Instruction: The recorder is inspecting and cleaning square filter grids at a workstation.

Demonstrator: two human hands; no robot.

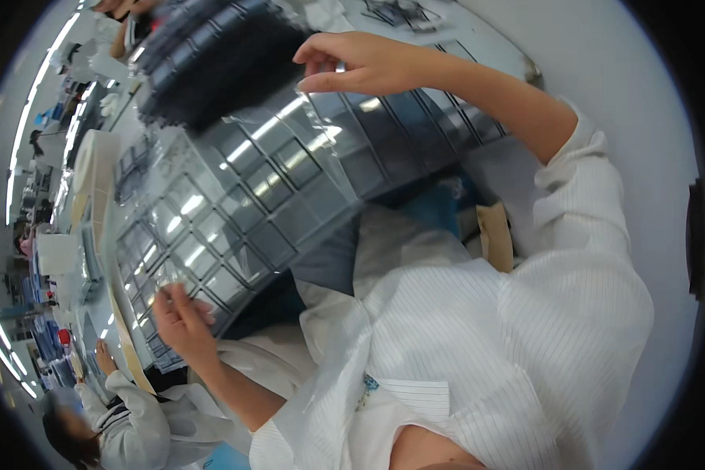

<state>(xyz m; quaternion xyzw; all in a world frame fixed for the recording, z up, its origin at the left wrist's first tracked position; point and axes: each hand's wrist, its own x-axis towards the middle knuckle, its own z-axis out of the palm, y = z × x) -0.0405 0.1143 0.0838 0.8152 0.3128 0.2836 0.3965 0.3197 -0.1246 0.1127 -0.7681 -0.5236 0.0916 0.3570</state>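
Note:
Clear plastic panels [315, 205] with dark grid-like edging lie across the table in front of me, glossy with light reflections. At the left part of them, my left hand [182, 317] has its fingers drawn together over the edging. Crinkled, shiny film shows by those fingertips, but what they pinch is too blurred to make out. My right hand [360, 66] is over the far right part of the panels, thumb and curved fingers apart, nothing visible between them. Just left of its fingertips rises a thick stack of dark-edged pieces [219, 59], smeared by motion.
A wide roll of pale material [94, 168] stands at the table's left. Another person [133, 419] sits at lower left, one hand on the table. Thin dark strips [399, 12] lie at the far edge. A wall [634, 117] bounds the right side.

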